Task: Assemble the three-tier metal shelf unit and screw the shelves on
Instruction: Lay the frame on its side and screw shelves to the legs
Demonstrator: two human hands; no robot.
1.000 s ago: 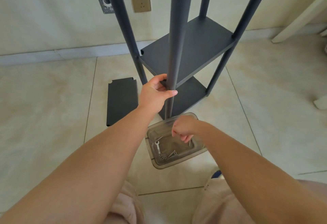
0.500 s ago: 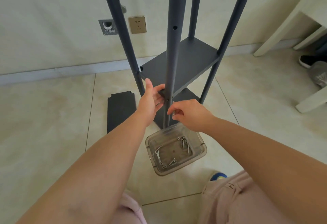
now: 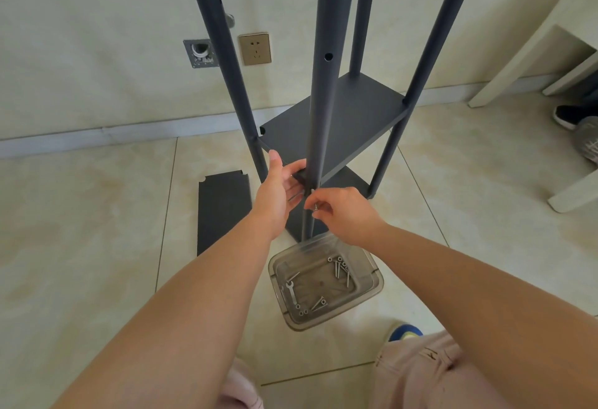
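Shelf unit [image 3: 333, 124] stands on the tiled floor [image 3: 97, 214] at the centre of the frame in the head view, with four dark posts and two shelves already on them; the third shelf [image 3: 223, 211] lies flat on the floor to the left. The left hand [image 3: 281, 185] reaches round the near post [image 3: 323, 111], its fingers steadying the corner of the middle shelf where it meets that post. The right hand [image 3: 339, 214] pinches a small silver screw [image 3: 314, 205] just beside the post, a little below that corner. A clear plastic tub [image 3: 372, 289] holding more screws and a small wrench [image 3: 291, 290] sits on the floor, lower centre. The step in hand looks like fastening the middle shelf to the near post. Next, the screw tip must find the hole and go in straight while the left hand keeps shelf and post lined up.
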